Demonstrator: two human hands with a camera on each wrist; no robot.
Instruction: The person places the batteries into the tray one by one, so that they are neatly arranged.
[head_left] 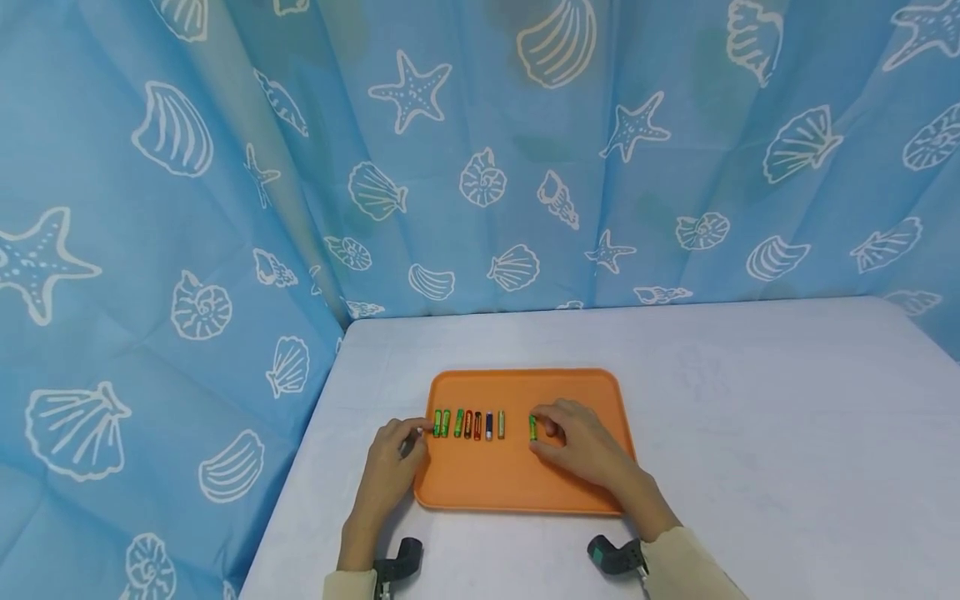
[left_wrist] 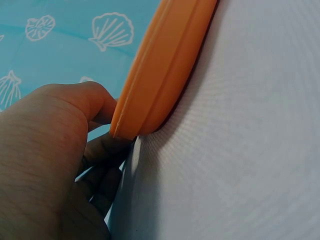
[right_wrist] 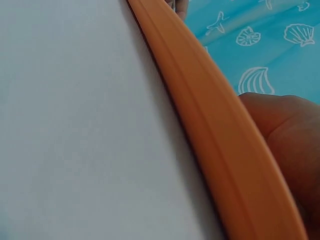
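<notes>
An orange tray (head_left: 480,483) lies on the table, with a row of several small batteries (head_left: 468,424) standing lengthwise in its left half. They are green, red-brown, blue-and-white, and green with gold. At the tray's left rim, my left hand (head_left: 390,467) holds the edge with thumb and fingers, its index fingertip close to the leftmost green battery (head_left: 437,423). To the right of the row, my right hand (head_left: 585,446) pinches a green battery (head_left: 533,428) between thumb and index finger at its two ends. The right wrist view hides that battery behind the tray wall (right_wrist: 220,130).
A white cloth (head_left: 787,442) covers the table around the tray. Blue curtains (head_left: 480,208) with shell and starfish prints hang behind and on the left. Dark wrist-worn devices (head_left: 615,556) sit near the table's front.
</notes>
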